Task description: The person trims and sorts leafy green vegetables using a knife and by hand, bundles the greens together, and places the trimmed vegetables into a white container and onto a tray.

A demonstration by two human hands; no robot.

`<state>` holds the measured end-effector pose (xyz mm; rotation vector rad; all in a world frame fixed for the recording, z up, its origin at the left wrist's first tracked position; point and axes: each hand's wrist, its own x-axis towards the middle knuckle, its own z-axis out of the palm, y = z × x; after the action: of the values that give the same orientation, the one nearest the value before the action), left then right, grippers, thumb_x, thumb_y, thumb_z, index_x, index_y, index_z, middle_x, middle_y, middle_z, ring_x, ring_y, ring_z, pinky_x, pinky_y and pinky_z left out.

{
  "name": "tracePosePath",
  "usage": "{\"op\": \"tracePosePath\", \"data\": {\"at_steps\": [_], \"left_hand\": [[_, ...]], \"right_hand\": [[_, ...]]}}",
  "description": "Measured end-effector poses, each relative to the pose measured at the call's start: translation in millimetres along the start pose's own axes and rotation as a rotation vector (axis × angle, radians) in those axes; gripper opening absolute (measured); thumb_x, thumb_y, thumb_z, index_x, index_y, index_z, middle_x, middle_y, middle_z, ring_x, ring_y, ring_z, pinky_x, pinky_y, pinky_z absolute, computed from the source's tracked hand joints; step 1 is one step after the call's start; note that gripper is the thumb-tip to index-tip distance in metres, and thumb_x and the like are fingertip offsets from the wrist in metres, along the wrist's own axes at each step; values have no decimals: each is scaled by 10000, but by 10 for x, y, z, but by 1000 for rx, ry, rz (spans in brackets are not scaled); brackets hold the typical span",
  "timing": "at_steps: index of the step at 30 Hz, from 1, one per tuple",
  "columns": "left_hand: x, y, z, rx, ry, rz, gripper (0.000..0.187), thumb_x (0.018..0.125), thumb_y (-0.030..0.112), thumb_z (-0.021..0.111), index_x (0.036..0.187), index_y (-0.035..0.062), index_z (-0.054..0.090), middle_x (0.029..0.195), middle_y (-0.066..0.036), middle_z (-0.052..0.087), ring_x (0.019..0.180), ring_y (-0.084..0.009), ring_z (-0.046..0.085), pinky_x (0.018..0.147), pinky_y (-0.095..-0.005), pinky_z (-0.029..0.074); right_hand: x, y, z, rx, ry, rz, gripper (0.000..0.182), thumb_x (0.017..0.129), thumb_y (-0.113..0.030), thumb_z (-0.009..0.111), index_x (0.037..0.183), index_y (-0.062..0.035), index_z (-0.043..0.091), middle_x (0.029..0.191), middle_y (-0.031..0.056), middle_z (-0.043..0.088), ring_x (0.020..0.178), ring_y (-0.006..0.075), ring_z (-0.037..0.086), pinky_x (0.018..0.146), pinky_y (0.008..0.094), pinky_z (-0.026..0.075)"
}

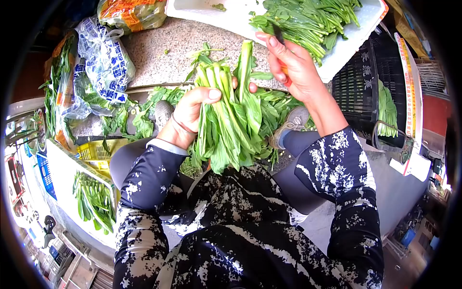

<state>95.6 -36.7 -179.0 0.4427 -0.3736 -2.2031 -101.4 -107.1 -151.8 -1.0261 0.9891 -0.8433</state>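
My left hand [192, 108] is closed around a bunch of leafy greens [226, 125], its thick pale stems pointing up and its leaves hanging down over my lap. One stouter stalk stands at the right of the bunch. Up and to the right, my right hand [296, 65] is closed on a small knife [278, 32] with a dark blade and an orange-red handle, mostly hidden by the fingers. This hand is apart from the bunch, in front of a white foam box [329, 72] that holds a pile of greens [308, 24].
Loose leaves [139, 120] lie on the ground around my shoes. Plastic bags [106, 58] of vegetables sit upper left on and beside a stone slab [159, 53]. A black crate [356, 86] stands right; another white box [67, 192] with greens is left, near a yellow basket [96, 150].
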Motion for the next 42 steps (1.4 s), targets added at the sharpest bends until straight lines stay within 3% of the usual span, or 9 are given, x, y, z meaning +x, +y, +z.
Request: {"op": "tracePosePath", "data": {"at_steps": [3, 11, 21, 23, 25, 30, 37, 38, 42], "left_hand": [[14, -36, -81, 53, 40, -7, 450, 658, 199, 595, 1054, 10, 494, 1181, -253, 450, 979, -348, 540, 838, -459, 469], [82, 27, -100, 65, 110, 11, 468, 729, 37, 563, 1181, -33, 465, 1103, -89, 557, 1017, -189, 532, 933, -334, 391], [99, -34, -105, 339, 164, 32, 360, 706, 17, 625, 1060, 17, 559, 945, -24, 607, 845, -107, 550, 784, -247, 423], [100, -22, -111, 356, 156, 13, 367, 705, 15, 628, 1065, 14, 557, 960, -33, 608, 852, -114, 557, 796, -255, 427], [99, -20, -69, 530, 115, 50, 437, 713, 88, 589, 1114, -29, 460, 1042, -141, 550, 992, -290, 558, 874, -398, 448], [99, -33, -88, 526, 121, 18, 428, 704, 91, 596, 1096, -27, 471, 1048, -147, 551, 962, -287, 571, 854, -392, 460], [85, -39, -146, 542, 114, -23, 423, 696, 101, 613, 1074, -29, 475, 1101, -182, 534, 960, -311, 571, 852, -413, 462], [91, -44, -147, 541, 113, -25, 423, 696, 101, 613, 1074, -29, 475, 1101, -182, 534, 960, -311, 571, 852, -413, 462], [104, -27, -154, 418, 80, -21, 456, 720, 93, 583, 1132, -37, 439, 1148, -193, 502, 1045, -356, 521, 898, -448, 433]], "right_hand": [[-35, -15, 63, -110, -176, 86, 295, 843, -232, 589, 1056, -30, 561, 554, -67, 400, 431, 7, 323, 392, 157, 263], [50, 13, -68, -248, 7, -62, 254, 727, -196, 718, 859, -6, 614, 782, -7, 599, 635, 45, 495, 488, 169, 380], [13, 130, 64, -363, -42, -72, 236, 746, -181, 698, 823, 30, 629, 656, 37, 585, 530, 68, 535, 461, 215, 465], [27, 144, 39, -503, -56, -110, 286, 776, -248, 664, 824, 31, 628, 640, 45, 584, 532, 75, 544, 465, 226, 472], [2, 82, 72, -536, -36, -81, 319, 788, -284, 644, 830, 32, 627, 633, 48, 585, 523, 76, 540, 466, 223, 466], [6, 32, 78, -277, 186, 121, 383, 808, -383, 596, 887, -8, 612, 660, 38, 580, 481, 59, 469, 385, 149, 290], [21, 135, 69, -546, -28, -277, 334, 764, -319, 666, 878, -7, 632, 688, 36, 610, 497, 62, 475, 474, 199, 407], [17, 110, 22, -498, 66, -47, 317, 762, -304, 670, 872, -9, 632, 678, 26, 604, 519, 55, 472, 493, 193, 410], [28, 32, -108, -364, 75, -48, 305, 767, -300, 669, 872, -16, 632, 676, 14, 602, 492, 38, 460, 452, 180, 385]]}}
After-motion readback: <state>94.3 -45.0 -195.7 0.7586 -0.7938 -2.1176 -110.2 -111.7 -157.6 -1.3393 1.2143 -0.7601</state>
